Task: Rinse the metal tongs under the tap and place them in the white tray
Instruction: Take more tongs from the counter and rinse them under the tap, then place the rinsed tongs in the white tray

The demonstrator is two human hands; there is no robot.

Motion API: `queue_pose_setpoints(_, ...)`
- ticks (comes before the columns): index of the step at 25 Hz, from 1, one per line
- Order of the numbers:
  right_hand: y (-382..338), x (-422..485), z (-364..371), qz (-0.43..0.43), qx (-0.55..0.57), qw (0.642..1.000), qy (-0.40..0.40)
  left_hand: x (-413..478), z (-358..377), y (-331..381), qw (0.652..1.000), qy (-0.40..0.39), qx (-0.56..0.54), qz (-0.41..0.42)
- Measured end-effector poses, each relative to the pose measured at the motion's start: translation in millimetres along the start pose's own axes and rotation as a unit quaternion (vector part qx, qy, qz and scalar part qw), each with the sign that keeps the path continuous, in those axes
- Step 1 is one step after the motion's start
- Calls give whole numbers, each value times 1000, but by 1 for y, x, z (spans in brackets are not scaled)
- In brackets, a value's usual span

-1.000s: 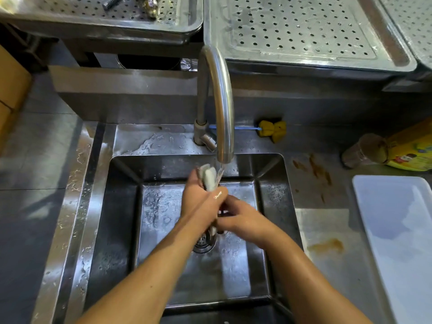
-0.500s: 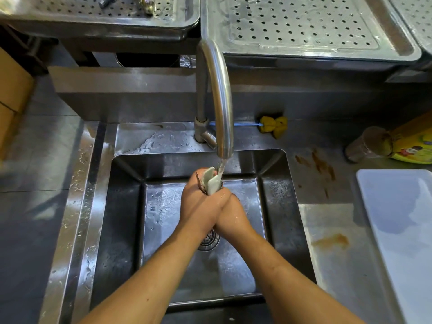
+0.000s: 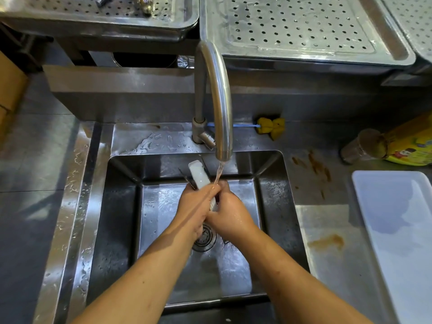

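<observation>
1. Two bare hands meet at the centre of the frame, low over the steel sink point(image 3: 117, 230). Both of them are on the metal tongs point(image 3: 199, 176).
2. Your left hand point(image 3: 197, 208) comes in from the lower left. Its fingers are wrapped round the middle of the tongs.
3. Your right hand point(image 3: 231, 215) comes in from the lower right, wet and curled against the lower part of the tongs. Its fingertips are tucked behind your left hand, so you cannot see exactly how they lie.
4. One pale, flat arm of the tongs sticks out above your left hand and tilts toward the upper left. A thin dark arm shows just behind it.
5. Above, the curved tap point(image 3: 218, 97) is running. Its stream of water point(image 3: 219, 170) falls just right of the raised arm and lands where your two hands meet.
6. Beneath your wrists, the round drain point(image 3: 205, 240) is partly covered, and the floor of the sink is wet.
7. At the right edge of the frame lies the white tray point(image 3: 397, 230), well apart from the tongs.
8. Brown stains point(image 3: 326, 242) mark the steel counter between the sink and the tray.
9. Behind the tap, a yellow sponge on a blue stick point(image 3: 272, 127) lies on the ledge.
10. At the far right, above the tray, a tipped glass point(image 3: 360, 146) lies against a yellow packet point(image 3: 413, 143).
11. Two perforated metal trays point(image 3: 304, 26) span the top of the frame.
</observation>
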State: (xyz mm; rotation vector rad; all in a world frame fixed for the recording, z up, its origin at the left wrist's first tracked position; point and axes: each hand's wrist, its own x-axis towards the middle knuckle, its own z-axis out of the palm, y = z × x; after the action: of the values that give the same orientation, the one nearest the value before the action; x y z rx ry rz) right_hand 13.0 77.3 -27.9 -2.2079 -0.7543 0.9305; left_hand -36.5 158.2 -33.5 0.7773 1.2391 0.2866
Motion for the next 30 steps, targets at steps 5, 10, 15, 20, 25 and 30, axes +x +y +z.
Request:
queue_pose_setpoints(5, -20, 8, -21, -8, 235, 972, 21, 11, -19, 13, 994, 11, -112, -18)
queue_pose_setpoints(10, -71, 66, -59, 73, 312, 946, 50, 5, -38, 19, 997, -15, -80, 11)
queue_pose_setpoints(15, -45, 46, -69, 69, 142, 987, -11, 5, -39, 17, 997, -36, -60, -10)
queue_pose_setpoints(20, 19, -32, -27, 62, 155, 971, -174, -8, -13, -2, 998, -58, 0, -31)
queue_pose_setpoints(25, 40, -65, -24, 78, 166, 980, -74, -32, 16, -39, 993, -85, 48, -63)
queue_pose_setpoints(30, 62, -81, -60, 66, -107, 990, -61, -48, 42, -61, 988, -104, 87, -71)
